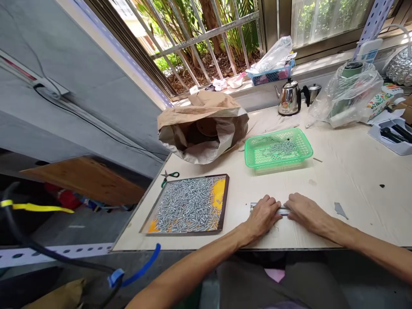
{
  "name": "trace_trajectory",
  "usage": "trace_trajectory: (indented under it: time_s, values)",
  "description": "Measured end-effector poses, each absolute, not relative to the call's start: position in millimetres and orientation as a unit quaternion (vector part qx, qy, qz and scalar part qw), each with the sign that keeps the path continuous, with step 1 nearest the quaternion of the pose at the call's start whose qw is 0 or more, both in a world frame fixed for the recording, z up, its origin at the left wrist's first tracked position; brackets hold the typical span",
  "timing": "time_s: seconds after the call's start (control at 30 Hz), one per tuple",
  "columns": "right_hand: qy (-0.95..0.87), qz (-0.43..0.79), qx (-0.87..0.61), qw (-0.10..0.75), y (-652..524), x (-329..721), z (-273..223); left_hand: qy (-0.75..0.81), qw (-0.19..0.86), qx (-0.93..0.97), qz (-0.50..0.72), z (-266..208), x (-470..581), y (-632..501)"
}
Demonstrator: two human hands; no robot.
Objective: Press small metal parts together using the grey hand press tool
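A narrow silvery metal bar (283, 210) lies flat near the front edge of the table, with a small plate-like end showing at its left. My left hand (264, 214) is closed over the left part of it, fingers curled down. On the right part, my right hand (304, 211) grips the same bar; its fingertips are partly hidden. To the left, a shallow dark-rimmed tray (223, 206) holds a mass of small silver screws (186, 204) on a yellow base. Behind my hands, a green plastic basket (247, 154) contains a smaller heap of slim metal pieces (280, 148).
Green-handled scissors (170, 174) lie behind the tray. An open brown paper bag (202, 124) stands at the back left. A steel kettle (289, 98), a plastic-wrapped bottle (350, 92) and a white holder (394, 135) stand toward the back right. A grey scrap (340, 210) lies right of my hands.
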State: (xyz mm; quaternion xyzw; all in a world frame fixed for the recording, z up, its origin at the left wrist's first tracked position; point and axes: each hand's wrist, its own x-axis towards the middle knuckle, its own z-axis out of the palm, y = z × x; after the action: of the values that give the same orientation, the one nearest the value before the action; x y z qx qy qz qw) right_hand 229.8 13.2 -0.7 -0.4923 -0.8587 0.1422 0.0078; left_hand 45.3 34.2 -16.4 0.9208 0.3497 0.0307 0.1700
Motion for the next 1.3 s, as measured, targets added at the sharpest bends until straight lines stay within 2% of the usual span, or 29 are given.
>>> trace_trajectory:
  time_s: [0.2, 0.3, 0.43, 0.7, 0.77, 0.87, 1.03, 1.17, 1.3]
  values:
    - [-0.860, 0.121, -0.495, 0.028, 14, 231, -6, 0.389, 0.136, 0.907, 0.083, -34, 51, 25]
    - [-0.861, 0.113, -0.497, -0.008, 28, 239, 2, 0.398, 0.094, 0.901, 0.147, -46, 53, 11]
    - [-0.864, 0.159, -0.471, -0.079, 53, 250, 9, 0.374, 0.048, 0.908, 0.182, -58, 61, -13]
    - [-0.835, 0.079, -0.543, -0.030, 67, 228, 15, 0.372, 0.082, 0.913, 0.143, -50, 74, -23]
    - [-0.861, 0.082, -0.503, -0.012, 63, 208, 20, 0.369, 0.089, 0.911, 0.161, -48, 76, -24]
    - [-0.926, 0.116, -0.360, 0.020, 53, 172, 21, 0.364, 0.118, 0.901, 0.206, -49, 71, -31]
    - [-0.961, 0.091, -0.262, 0.005, 45, 134, -6, 0.448, 0.101, 0.858, 0.231, -37, 9, -29]
    - [-0.956, 0.088, -0.265, 0.086, 47, 132, -22, 0.571, 0.048, 0.789, 0.223, -8, -61, 7]
    - [-0.913, 0.093, -0.324, 0.228, 70, 146, 8, 0.683, 0.045, 0.720, 0.111, 10, -89, 46]
